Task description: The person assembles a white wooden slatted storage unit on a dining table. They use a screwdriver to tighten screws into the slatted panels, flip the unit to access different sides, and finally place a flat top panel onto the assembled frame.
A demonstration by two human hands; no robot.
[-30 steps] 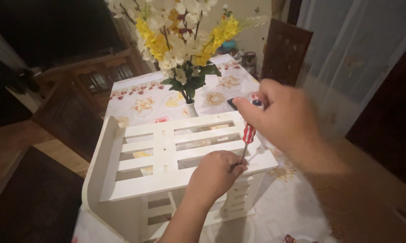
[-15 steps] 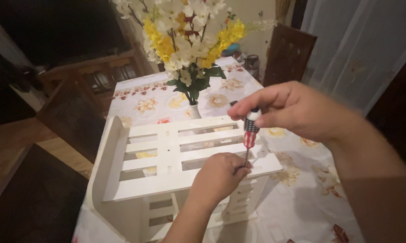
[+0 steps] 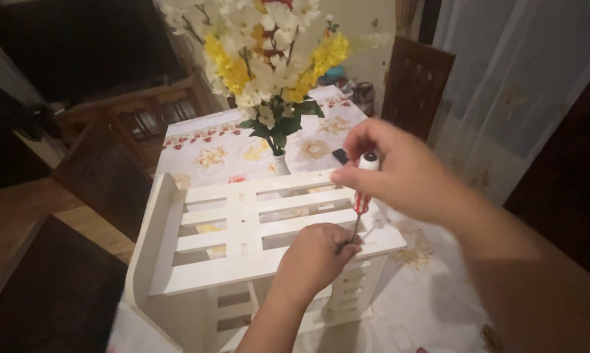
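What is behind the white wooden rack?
A vase of yellow and white flowers stands behind the rack, on the flowered tablecloth. The rack hides the vase's bottom.

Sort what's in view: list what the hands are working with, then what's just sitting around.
In use: screwdriver, held by right hand; white slatted shelf, with left hand on it by the tip.

Lying about: flower vase, small dark object, wooden chairs.

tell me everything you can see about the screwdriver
The screwdriver has a red and white striped handle with a white cap and a thin dark shaft. It stands nearly upright, tip down at the white slatted rack. The right hand grips its handle top; the left hand steadies the shaft near the tip.
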